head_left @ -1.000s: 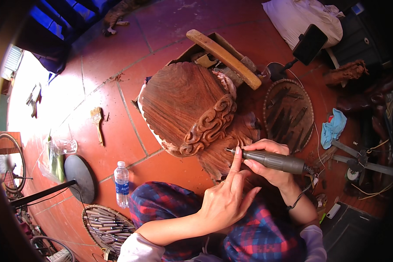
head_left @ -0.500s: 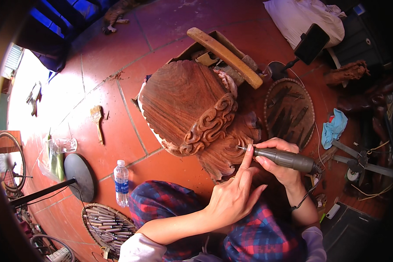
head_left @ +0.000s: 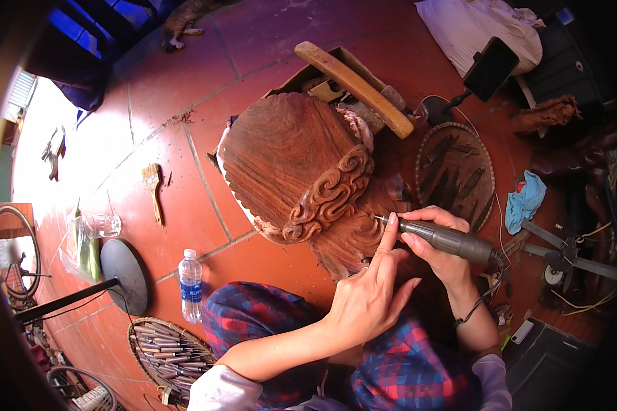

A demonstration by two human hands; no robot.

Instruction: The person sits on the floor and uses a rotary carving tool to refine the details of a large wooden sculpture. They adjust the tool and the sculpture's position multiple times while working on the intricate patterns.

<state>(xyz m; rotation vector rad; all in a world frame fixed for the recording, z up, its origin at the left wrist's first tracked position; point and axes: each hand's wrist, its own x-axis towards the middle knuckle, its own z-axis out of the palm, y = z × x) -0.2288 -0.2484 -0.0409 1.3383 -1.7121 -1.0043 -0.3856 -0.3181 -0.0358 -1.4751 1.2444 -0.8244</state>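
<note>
My right hand [head_left: 447,250] is wrapped around a dark grey rotary carving tool [head_left: 452,241], its cord trailing down past the wrist. The tool's thin bit points left at the swirling lower part of a carved wood piece [head_left: 288,157]. Whether the bit touches the wood is hard to tell. My left hand [head_left: 371,298] grips nothing; its index finger is stretched up against the tool's nose, the thumb stands apart and the other fingers are partly bent. Smooth grain covers the piece's broad top, and scrollwork [head_left: 332,195] runs along its lower right edge.
Behind the carving stands a box with a wooden bar [head_left: 355,89] across it. A round tray of dark pieces [head_left: 490,171] lies right, near a phone on a stand [head_left: 490,68]. Left are a water bottle [head_left: 190,291], a brush [head_left: 153,192] and a basket of carving tools [head_left: 140,325].
My right hand and the rotary tool have shifted very slightly up, and the left index finger has moved with them. The carved piece stays in place.
</note>
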